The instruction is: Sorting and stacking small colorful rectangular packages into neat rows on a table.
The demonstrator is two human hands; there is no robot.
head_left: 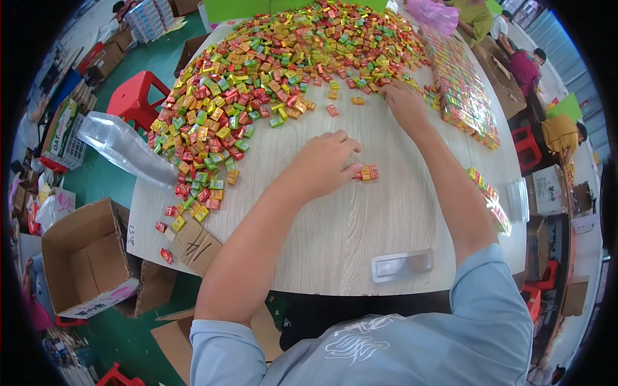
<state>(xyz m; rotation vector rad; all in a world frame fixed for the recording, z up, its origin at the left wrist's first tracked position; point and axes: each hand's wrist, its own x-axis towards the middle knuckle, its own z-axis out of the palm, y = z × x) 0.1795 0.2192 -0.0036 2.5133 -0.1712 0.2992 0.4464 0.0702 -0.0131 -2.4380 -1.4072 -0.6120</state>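
Head view, looking down over the person's light blue shirt (412,347); both bare forearms come up from the lower edge onto the pale wood-grain surface (360,225).

Nearest: a clear plastic tray (402,264) lies flat at the near edge of the surface; whether it holds anything is hard to tell.

Left hand (325,164): palm down near mid-surface, fingers loosely curled and together, fingertips touching a short row of small orange-red wrapped candies (365,172). What lies under the palm is hidden, so whether the hand grips anything cannot be told.

Right hand (402,101): reaching further out, palm down at the near fringe of the big candy pile (270,58). Fingertips are buried among the wrappers; cannot tell whether it has hold of a piece.

Pile: red, yellow, green and orange wrapped pieces, covering the far left half of the surface and trailing down the left edge. Single pieces are too small to describe.

Right of the right hand: filled trays of sorted candies (465,93) run along the right edge; a second stack (489,196) nearer by is partly cut off by the right forearm.

Left edge: a clear plastic bag (125,147) hangs over the side. Below, on the green floor, an open cardboard box (84,257) and a red stool (136,96).

Far right: other people, partly out of frame, blurred by the lens rim.
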